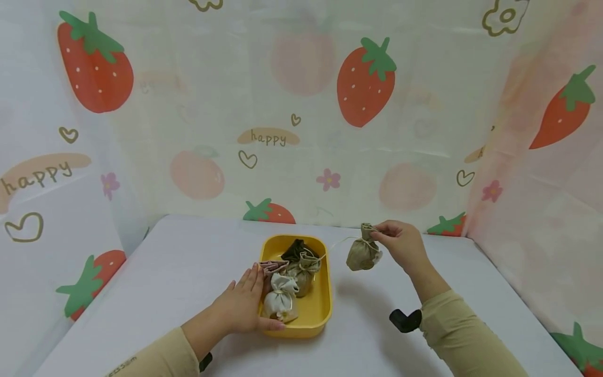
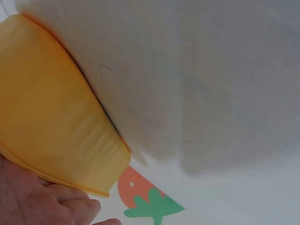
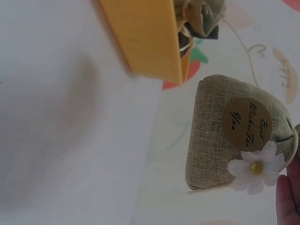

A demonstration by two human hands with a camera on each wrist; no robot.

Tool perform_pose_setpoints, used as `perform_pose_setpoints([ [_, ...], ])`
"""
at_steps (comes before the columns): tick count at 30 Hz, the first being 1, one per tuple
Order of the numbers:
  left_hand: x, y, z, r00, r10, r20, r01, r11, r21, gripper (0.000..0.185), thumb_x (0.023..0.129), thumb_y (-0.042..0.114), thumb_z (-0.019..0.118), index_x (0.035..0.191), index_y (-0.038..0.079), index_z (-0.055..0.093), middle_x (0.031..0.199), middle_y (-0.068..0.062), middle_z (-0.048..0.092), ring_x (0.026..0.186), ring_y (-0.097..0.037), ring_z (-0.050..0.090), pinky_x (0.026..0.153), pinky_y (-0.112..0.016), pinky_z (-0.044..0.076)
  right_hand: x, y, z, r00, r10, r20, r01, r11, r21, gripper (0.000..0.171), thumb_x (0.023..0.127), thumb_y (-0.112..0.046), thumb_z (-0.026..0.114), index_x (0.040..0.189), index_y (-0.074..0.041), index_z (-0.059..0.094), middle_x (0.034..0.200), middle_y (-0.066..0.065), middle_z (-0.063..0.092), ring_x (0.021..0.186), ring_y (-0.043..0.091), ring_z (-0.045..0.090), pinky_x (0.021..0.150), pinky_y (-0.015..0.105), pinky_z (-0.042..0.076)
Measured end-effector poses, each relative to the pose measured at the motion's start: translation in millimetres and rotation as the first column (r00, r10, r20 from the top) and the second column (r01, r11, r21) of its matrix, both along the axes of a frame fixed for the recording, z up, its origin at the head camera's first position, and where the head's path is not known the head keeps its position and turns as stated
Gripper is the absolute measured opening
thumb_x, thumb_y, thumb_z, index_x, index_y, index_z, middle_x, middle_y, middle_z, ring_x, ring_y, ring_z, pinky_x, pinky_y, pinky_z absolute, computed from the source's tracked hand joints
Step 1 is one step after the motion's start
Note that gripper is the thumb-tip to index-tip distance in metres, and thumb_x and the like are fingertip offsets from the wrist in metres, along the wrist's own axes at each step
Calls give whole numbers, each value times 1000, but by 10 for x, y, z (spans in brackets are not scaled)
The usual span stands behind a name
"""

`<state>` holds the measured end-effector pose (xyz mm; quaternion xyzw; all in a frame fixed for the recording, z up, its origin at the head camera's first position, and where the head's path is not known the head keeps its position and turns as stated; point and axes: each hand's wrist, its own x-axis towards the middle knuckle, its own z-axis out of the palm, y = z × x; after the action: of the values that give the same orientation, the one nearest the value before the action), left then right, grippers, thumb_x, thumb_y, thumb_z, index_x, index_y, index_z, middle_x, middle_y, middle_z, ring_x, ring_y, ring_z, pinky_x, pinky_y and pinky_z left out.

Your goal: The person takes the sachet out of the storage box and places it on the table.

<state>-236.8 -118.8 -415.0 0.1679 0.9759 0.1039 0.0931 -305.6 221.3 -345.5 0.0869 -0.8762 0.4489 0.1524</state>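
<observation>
My right hand (image 1: 400, 242) pinches a khaki drawstring pouch (image 1: 363, 254) by its gathered neck and holds it above the table, right of the yellow tray (image 1: 324, 314). In the right wrist view the pouch (image 3: 218, 133) carries a round brown label and a white flower, and a thin cord runs from it toward the tray. Inside the tray lie a white pouch (image 1: 280, 301), another khaki pouch (image 1: 303, 277), a dark pouch (image 1: 297, 248) and a pinkish one (image 1: 273, 267). My left hand (image 1: 242, 306) rests on the tray's left side with extended fingers, its thumb over the near edge.
A white cloth (image 1: 207, 246) covers the table. Behind and at both sides stand curtains (image 1: 301, 110) printed with strawberries and hearts. A black strap piece (image 1: 405, 320) sits at the right wrist.
</observation>
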Motion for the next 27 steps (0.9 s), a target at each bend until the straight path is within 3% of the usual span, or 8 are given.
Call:
perform_pose_setpoints([
  [13,0,-6,7,1000,5,-7,-5,1000,-9,130,57,87,46,145,-1,10,152,-18,0,139,-33,6,106,-56,16,-187,98,-187,995,-97,23,97,995,-7,20,81,-23,70,91,-6,71,90,8,71,89,19,63,77,33,47],
  [17,8,-7,15,1000,7,0,-7,1000,-7,130,57,87,46,145,-1,10,152,-18,-1,139,-33,6,106,-55,16,-233,99,-245,991,-130,10,130,991,30,18,82,-22,70,90,-6,71,88,7,71,86,19,63,74,30,46],
  [27,32,2,32,1000,9,1,-9,1000,12,128,58,85,49,145,-1,11,152,-18,0,139,-33,6,106,-55,16,-282,189,-399,986,-168,-3,167,979,114,17,80,-27,70,82,-10,71,86,8,70,88,27,62,74,39,45],
])
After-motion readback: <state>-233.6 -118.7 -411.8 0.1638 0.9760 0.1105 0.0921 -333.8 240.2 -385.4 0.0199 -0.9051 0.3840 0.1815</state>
